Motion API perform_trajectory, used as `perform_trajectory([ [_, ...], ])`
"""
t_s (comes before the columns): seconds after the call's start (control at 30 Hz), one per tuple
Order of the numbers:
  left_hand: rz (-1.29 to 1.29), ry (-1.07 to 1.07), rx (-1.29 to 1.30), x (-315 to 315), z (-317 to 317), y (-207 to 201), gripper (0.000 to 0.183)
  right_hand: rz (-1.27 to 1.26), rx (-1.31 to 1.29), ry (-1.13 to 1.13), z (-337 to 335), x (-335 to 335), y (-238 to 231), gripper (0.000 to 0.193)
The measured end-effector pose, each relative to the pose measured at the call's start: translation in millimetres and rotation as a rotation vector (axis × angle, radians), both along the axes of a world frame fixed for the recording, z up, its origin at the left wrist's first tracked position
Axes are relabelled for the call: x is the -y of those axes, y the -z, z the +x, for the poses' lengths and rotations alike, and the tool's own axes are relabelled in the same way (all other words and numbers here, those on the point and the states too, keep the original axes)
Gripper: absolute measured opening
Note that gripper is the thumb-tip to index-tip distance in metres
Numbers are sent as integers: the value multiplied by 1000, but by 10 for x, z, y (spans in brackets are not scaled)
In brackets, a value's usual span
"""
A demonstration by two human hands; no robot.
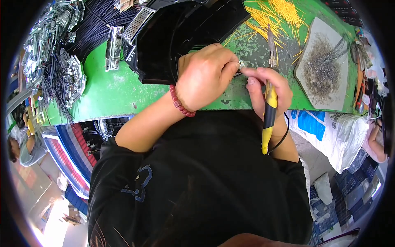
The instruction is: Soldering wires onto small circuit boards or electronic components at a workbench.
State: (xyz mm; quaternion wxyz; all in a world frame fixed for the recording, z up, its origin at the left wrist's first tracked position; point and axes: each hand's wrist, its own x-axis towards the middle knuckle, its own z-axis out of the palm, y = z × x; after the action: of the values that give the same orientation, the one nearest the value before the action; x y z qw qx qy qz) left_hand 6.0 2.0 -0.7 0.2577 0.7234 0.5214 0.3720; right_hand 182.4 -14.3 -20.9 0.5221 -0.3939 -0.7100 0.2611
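Note:
A soldering iron with a yellow and black handle (269,111) is held in my right hand (273,88). Its metal barrel (271,47) points away from me over the table, and a black cord trails from the handle's lower end. My left hand (205,74), with a red bead bracelet at the wrist, is closed in a pinch. At its fingertips shows a small silvery part (241,64), too small to name. The right index finger reaches up to this part. Just behind the left hand stands a large black plastic housing (158,49), which the hand partly overlaps.
Loose yellow wires (284,14) lie at the far side of the green table (105,94). A grey slab (306,70) carrying dark crumbs sits at right. Silvery parts with black wires (68,76) pile up at left; a single silvery part (114,48) lies beside the housing.

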Motion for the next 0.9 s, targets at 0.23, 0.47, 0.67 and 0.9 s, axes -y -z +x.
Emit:
perform_trajectory([
  [0.23,-37,36,1,-15,-7,-32,4,-146,-172,49,23,28,10,25],
  [0.47,-38,42,1,-15,-18,-13,4,-125,-102,-7,41,-17,20,29],
  [0.67,-6,40,-4,-19,-19,6,4,-144,-125,54,33,20,22,26],
  [0.9,-11,28,-1,-10,-13,19,4,-26,-55,-6,18,-10,18,28],
])
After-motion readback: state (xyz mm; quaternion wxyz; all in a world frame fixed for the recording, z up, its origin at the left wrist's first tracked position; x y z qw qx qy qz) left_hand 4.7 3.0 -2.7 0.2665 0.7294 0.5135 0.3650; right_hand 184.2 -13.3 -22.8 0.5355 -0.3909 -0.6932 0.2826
